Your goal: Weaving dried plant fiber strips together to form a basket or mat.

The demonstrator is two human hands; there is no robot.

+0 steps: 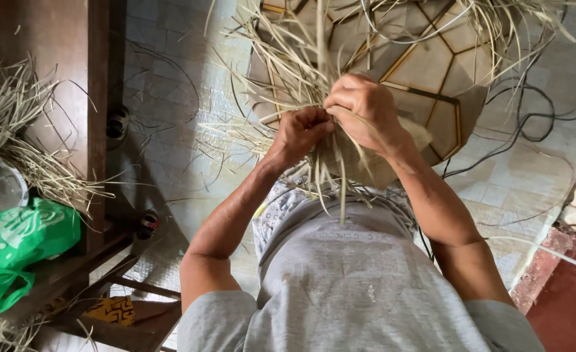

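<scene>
Grey shirt (360,287) (nearest), both hands amid straw strands (301,72)

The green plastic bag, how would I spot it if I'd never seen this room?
Start at the dark wooden table along the left edge of the view. On it lies a heap of dry straw, and just below that heap, toward the person, sits the green plastic bag. It is crumpled, bright green with pale markings, the only vivid colour among browns and tans.
</scene>
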